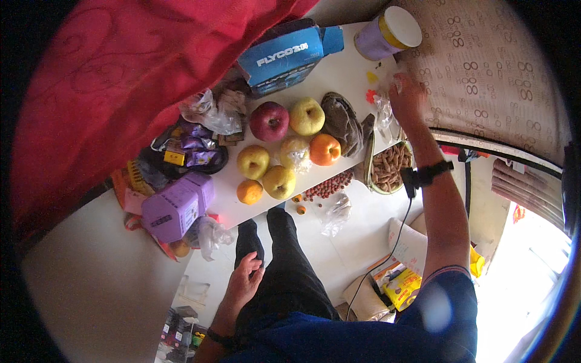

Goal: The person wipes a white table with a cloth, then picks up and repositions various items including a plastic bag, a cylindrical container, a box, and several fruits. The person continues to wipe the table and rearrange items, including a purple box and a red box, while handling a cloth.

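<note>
My right hand [408,97], blurred, reaches to the table's far right end, beside a clear plastic bag [385,113]. Whether its fingers grip any plastic is unclear. My left hand [245,283] hangs in front of my thigh, empty, with fingers loosely bent and apart. On the white table [227,190], a red apple [269,121] sits beside a yellow-green apple [307,116]. Several more yellowish fruits, among them one partly covered by plastic [290,152], lie closer to me, with an orange [325,149] and a smaller orange citrus [249,192]. A dark grey cloth item [342,125] lies right of them.
A blue FLYCO box [286,59] and a lilac tub with white lid [388,34] stand at the back. A purple canister [177,206] is left, near a dark tray [218,161] of wrapped packets. Below are a basket of peanuts [391,168], red dates [329,185] and a cable [386,258].
</note>
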Motion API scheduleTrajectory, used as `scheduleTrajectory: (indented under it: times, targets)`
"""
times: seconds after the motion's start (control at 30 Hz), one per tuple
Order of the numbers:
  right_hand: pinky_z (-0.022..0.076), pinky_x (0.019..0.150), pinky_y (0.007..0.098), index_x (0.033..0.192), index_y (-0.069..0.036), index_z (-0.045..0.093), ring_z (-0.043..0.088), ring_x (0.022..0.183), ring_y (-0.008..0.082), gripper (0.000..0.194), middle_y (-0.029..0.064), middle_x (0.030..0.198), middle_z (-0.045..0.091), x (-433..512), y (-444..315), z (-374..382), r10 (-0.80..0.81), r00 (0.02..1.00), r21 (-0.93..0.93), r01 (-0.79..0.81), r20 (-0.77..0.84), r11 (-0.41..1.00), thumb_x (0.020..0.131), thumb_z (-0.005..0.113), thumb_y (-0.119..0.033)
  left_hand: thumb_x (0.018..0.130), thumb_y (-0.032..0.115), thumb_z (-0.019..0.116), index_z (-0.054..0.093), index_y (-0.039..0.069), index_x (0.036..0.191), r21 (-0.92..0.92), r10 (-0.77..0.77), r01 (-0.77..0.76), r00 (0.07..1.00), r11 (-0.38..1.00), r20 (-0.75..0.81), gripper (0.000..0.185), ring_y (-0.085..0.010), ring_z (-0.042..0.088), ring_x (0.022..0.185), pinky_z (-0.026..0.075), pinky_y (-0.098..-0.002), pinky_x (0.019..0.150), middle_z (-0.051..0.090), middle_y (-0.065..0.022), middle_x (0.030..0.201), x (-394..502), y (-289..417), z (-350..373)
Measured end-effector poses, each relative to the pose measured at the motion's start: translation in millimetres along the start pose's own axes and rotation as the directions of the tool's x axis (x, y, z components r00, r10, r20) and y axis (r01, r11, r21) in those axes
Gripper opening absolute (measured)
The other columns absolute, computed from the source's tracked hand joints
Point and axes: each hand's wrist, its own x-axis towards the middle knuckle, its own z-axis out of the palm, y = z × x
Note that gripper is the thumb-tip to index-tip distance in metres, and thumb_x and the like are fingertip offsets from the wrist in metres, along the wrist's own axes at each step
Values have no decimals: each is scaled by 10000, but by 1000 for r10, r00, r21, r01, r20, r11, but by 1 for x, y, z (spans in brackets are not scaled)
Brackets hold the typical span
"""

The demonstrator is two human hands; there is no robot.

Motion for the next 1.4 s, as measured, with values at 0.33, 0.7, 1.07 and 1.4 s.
scheduleTrajectory:
  times: [0.33, 0.7, 1.07, 1.4]
  targets:
    - [513, 1010, 581, 1259, -141, 690, 668, 1164, 453, 415, 195, 1251, 714, 72, -7, 63, 273, 907, -334, -161, 320, 928, 960, 555, -396, 984, 138, 704, 463, 19, 1447, -15, -107, 106, 994, 994, -21, 535, -309, 716, 1117, 567, -407, 978, 716, -212, 1202, -8, -36, 6]
    - [488, 1009, 571, 1225, -153, 706, 670, 1170, 424, 411, 207, 1224, 719, 74, 7, 75, 291, 922, -264, -222, 256, 938, 956, 534, -411, 993, 134, 698, 460, 9, 1445, -57, -102, 102, 995, 993, -8, 526, -306, 715, 1115, 567, -398, 977, 711, -220, 1199, -6, -43, 14]
    - [567, 799, 495, 1056, -75, 721, 734, 907, 356, 234, 163, 933, 749, 5, -45, -54, 171, 985, 368, -153, -17, 917, 921, 656, -255, 1002, 109, 683, 454, 11, 1444, -90, 44, -43, 999, 995, 15, 508, -281, 713, 1149, 571, -374, 983, 715, -223, 1207, -10, 21, -2]
    - [504, 801, 418, 878, -50, 654, 641, 861, 329, 155, 104, 852, 662, -230, -276, -166, -199, 967, 834, -25, 160, 552, 763, 736, 15, 1081, 428, 538, 429, 23, 1536, -743, 117, -93, 993, 663, -19, 619, -243, 595, 1301, 458, -392, 1113, 596, -155, 1436, 20, 117, -48]
